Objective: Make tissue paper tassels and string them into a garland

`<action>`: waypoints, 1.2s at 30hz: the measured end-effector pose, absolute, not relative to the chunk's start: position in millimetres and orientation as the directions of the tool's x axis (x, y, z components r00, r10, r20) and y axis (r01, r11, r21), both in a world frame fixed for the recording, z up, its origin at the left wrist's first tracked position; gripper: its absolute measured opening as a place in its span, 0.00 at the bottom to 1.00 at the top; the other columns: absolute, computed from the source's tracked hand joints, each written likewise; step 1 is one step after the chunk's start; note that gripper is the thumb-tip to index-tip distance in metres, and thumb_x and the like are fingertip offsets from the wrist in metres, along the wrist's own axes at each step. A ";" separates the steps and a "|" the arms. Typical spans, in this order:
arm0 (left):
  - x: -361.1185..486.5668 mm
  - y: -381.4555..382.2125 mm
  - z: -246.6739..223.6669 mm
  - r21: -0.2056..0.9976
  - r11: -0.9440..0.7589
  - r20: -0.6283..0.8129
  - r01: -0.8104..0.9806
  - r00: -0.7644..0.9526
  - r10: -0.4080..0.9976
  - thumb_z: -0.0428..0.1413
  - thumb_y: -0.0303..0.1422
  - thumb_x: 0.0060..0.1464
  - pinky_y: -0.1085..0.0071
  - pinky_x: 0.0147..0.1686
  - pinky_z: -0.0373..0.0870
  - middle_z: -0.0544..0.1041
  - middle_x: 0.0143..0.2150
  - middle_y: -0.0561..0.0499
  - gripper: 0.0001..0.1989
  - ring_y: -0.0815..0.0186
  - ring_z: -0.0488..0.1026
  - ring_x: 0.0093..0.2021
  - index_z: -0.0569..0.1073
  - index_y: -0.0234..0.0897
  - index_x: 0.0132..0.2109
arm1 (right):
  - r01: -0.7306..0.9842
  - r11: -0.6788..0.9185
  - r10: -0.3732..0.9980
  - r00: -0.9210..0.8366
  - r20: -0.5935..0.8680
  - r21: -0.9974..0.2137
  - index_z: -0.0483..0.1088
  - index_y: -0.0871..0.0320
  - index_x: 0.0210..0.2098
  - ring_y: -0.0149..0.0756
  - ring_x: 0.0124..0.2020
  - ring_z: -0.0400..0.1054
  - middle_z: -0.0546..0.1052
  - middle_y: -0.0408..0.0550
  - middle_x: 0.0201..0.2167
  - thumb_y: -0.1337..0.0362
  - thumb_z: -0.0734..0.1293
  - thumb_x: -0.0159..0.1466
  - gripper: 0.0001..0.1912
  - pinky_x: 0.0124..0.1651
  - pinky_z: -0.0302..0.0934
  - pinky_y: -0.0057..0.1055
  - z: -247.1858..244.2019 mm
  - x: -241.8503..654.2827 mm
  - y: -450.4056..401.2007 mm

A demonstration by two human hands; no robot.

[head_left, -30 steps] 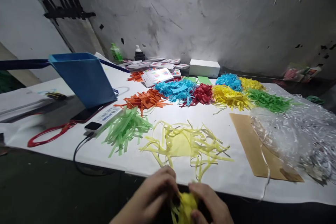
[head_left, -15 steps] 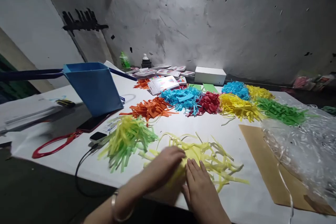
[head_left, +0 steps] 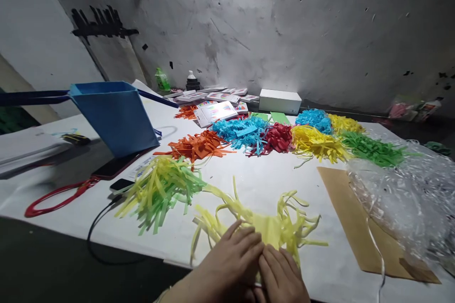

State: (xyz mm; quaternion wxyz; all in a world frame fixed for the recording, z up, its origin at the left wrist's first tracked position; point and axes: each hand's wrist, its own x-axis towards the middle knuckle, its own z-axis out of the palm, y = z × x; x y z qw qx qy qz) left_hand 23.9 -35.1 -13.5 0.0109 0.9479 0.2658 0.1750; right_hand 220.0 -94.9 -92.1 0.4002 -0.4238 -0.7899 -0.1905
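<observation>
A pale yellow sheet of fringed tissue paper point(head_left: 268, 228) lies at the table's front edge, its cut strips fanning out to the left and right of a plain middle. My left hand point(head_left: 232, 255) grips its near part, fingers close together and bent over it. Beside it, almost touching, my right hand point(head_left: 282, 274) is closed on the same near edge. Both thumbs are mostly hidden beneath the hands. To the left rests a yellow and green tassel bundle point(head_left: 165, 189) of similar strips.
Behind are orange point(head_left: 197, 146), blue point(head_left: 241, 131), red point(head_left: 277, 138), yellow point(head_left: 318, 142) and green point(head_left: 371, 148) tassels. A blue box-shaped bag point(head_left: 115, 120) stands left, near a phone point(head_left: 113, 166). Brown paper point(head_left: 341, 218) and clear plastic point(head_left: 408, 208) lie right.
My left hand has come down and right, against my right hand. Both are closer to the table's front edge, and the fringed paper's plain middle shows more. The view has shifted slightly right.
</observation>
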 end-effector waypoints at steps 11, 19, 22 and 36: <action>28.0 -63.5 -17.5 0.398 -0.839 0.532 0.370 0.652 0.540 0.48 0.24 0.66 0.66 0.56 0.66 0.82 0.42 0.51 0.08 0.64 0.76 0.49 0.70 0.40 0.42 | 0.709 0.690 0.607 -0.458 0.650 -0.144 0.70 0.55 0.44 0.38 0.46 0.75 0.82 0.43 0.41 0.69 0.57 0.73 0.11 0.58 0.54 0.39 -46.7 267.5 -103.5; 35.8 -67.7 -9.7 0.651 -0.530 0.332 0.544 0.424 0.843 0.59 0.29 0.56 0.63 0.44 0.74 0.79 0.43 0.46 0.15 0.57 0.75 0.43 0.70 0.41 0.51 | 0.727 0.553 0.757 -0.233 0.610 -0.408 0.67 0.55 0.33 0.34 0.27 0.66 0.71 0.40 0.25 0.69 0.59 0.71 0.11 0.38 0.55 0.32 -28.2 240.8 -81.6; 40.0 -64.9 -13.6 0.623 -0.556 0.365 0.550 0.424 0.829 0.62 0.29 0.53 0.57 0.45 0.71 0.79 0.41 0.46 0.18 0.55 0.74 0.43 0.70 0.40 0.51 | 0.713 0.539 0.766 -0.193 0.613 -0.448 0.68 0.54 0.33 0.34 0.29 0.66 0.73 0.41 0.25 0.70 0.59 0.71 0.11 0.39 0.55 0.33 -29.3 239.3 -81.6; 41.7 -47.3 -5.6 0.600 -0.479 0.297 0.641 0.378 0.877 0.54 0.31 0.61 0.57 0.44 0.63 0.78 0.36 0.49 0.05 0.57 0.73 0.37 0.72 0.39 0.44 | 0.770 0.411 0.852 -0.134 0.506 -0.489 0.67 0.54 0.29 0.37 0.29 0.62 0.70 0.41 0.25 0.68 0.59 0.71 0.14 0.40 0.50 0.34 -26.9 234.2 -67.0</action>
